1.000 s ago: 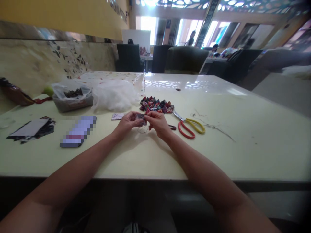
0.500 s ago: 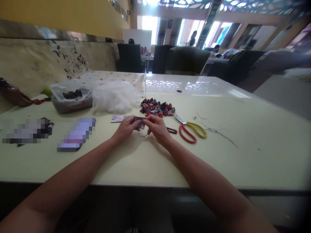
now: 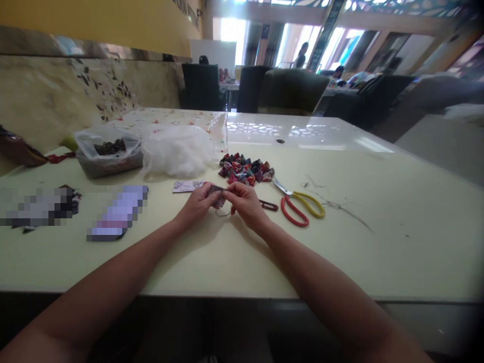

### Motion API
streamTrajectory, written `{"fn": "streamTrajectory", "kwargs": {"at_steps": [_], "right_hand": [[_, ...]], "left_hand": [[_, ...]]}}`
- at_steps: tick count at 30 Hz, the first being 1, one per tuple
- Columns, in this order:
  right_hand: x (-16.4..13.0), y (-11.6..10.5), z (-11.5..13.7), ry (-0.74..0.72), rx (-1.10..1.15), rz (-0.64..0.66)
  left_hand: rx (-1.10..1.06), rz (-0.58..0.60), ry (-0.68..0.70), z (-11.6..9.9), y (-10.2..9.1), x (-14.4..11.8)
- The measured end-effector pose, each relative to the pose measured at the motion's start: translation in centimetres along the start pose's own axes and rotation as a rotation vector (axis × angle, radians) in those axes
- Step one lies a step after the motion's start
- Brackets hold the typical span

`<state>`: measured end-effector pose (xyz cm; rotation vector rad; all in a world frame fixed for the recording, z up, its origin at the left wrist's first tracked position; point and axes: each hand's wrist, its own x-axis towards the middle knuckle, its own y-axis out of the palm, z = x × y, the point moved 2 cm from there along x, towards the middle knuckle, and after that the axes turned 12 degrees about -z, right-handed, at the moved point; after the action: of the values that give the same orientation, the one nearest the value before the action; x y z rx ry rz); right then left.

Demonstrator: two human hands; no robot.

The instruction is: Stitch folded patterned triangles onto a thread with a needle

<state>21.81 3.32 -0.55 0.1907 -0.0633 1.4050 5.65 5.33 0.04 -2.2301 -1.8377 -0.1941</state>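
Observation:
In the head view, a small patterned piece of fabric (image 3: 218, 198) is between my hands, just above the table. My left hand (image 3: 196, 206) is closed on its left side, thumb on top. My right hand (image 3: 246, 202) pinches its right edge with thumb and fingers. A thin loop of thread (image 3: 222, 215) hangs beneath the fabric; no needle can be made out. Close behind my fingers sits a pile of small stuffed cloth pieces (image 3: 245, 170) in mixed prints. Scissors (image 3: 290, 193) with one red and one yellow handle lie right of my right hand.
A patterned flat rectangle (image 3: 186, 186) and a brown slotted object (image 3: 269, 205) lie beside my hands. White fluffy stuffing (image 3: 179, 152), a plastic bag (image 3: 109, 162) with dark contents, a blurred phone-like object (image 3: 120, 212) and fabric scraps (image 3: 47, 206) stand left. Loose threads (image 3: 336, 205) lie right.
The camera view has shifted slightly. Both hands keep hold of the fabric; my right fingers have moved a little at its edge.

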Motion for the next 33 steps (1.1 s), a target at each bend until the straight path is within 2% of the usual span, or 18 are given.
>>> {"fn": "streamTrajectory", "kwargs": {"at_steps": [5,10,15,19,22,28,33], "right_hand": [[0.0,-0.2,0.2,-0.004,-0.017,-0.001],[0.5,-0.7,0.5,-0.002,0.0,-0.057],[0.7,-0.9,0.6,0.054,-0.042,0.039],[1.0,-1.2,0.5,0.048,-0.108,0.053],[1.1,-1.3,0.6,0.058,-0.12,0.064],[1.0,-1.2,0.8,0.078,-0.079,0.012],[1.1,-1.0,0.6,0.056,-0.067,-0.018]], "left_hand": [[0.019,0.004,0.001,-0.2,0.0,-0.1],[0.067,0.006,-0.026,-0.2,0.0,-0.2],[0.15,0.015,-0.013,-0.1,0.0,-0.3],[0.197,-0.004,0.009,0.2,-0.1,-0.3],[0.154,-0.026,-0.015,0.6,-0.2,-0.2],[-0.122,-0.136,-0.082,0.9,-0.2,0.1],[-0.129,-0.207,-0.005,0.3,-0.3,0.0]]}}
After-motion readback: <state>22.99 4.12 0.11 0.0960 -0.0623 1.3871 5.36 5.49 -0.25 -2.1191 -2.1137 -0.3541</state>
